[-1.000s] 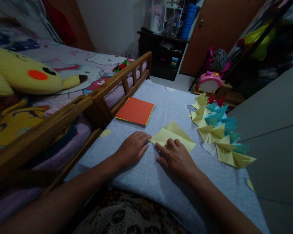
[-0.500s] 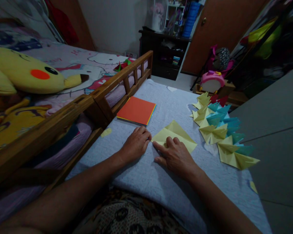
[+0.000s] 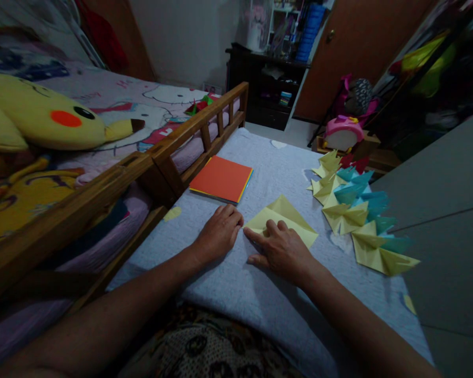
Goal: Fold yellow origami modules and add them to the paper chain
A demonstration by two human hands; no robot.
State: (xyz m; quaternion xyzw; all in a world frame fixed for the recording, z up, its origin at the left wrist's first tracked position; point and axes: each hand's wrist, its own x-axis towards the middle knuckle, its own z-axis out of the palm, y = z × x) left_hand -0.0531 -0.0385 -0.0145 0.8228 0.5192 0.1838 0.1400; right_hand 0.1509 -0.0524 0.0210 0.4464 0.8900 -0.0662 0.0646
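A folded yellow paper sheet [image 3: 287,216] lies on the light blue mattress cover [image 3: 260,294] in front of me. My right hand [image 3: 281,251] rests flat on its near edge, fingers stretched out, with the forefinger pressing along the left corner. My left hand [image 3: 219,233] sits just left of the paper, its fingers curled together and their tips touching the paper's left point. Whether those fingers pinch the corner is hard to make out.
A stack of square coloured paper [image 3: 221,179], orange on top, lies behind my left hand. A row of folded yellow and turquoise paper pieces [image 3: 358,215] runs along the right. A wooden bed rail [image 3: 153,157] and a yellow plush toy [image 3: 43,118] are at the left.
My left hand slid right from the cover to the paper's left point and curled its fingers. My right forefinger moved left along the near edge.
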